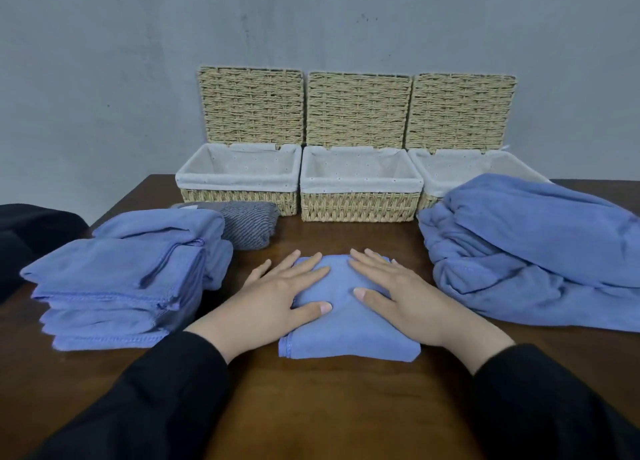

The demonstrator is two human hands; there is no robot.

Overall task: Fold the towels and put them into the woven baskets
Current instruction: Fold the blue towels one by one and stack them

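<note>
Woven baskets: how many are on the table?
3, in a row at the table's back edge, lids up: left basket, middle basket, and right basket, partly hidden behind the unfolded blue towels.

A plain home-like room: dark wooden table [329, 407] against a bare grey wall [104, 61], lined woven baskets [358, 203].
</note>
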